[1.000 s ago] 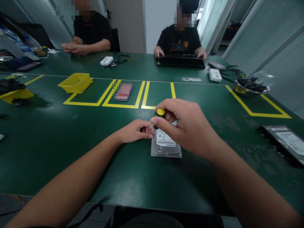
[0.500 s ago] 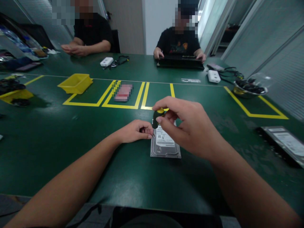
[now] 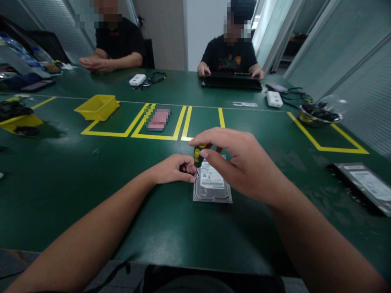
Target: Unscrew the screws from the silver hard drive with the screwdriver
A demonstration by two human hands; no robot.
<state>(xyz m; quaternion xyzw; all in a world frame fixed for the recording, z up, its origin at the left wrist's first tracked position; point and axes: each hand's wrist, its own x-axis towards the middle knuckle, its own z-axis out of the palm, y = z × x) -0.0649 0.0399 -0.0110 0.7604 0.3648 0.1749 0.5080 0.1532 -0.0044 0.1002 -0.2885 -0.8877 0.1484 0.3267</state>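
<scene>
Screwdriver [image 3: 198,158] in play, and your right hand [image 3: 236,160] is grasping its dark-and-yellow handle, the grip closing between thumb and fingers above the left edge of the hard drive [image 3: 215,194]. That drive is lying label-up on the green worktop [image 3: 159,228], right in front of you. Your left hand [image 3: 175,169] is curling in beside the same edge; whether its fingers are pinching anything, you cannot tell from here. The tip is hiding from view, so its seating is anyone's guess. If it is sitting off-centre or leaning, a twist could be slipping it out, scratching the casing or jabbing those close left fingertips. With only light bracing, the drive could also be swivelling on that smooth surface.
</scene>
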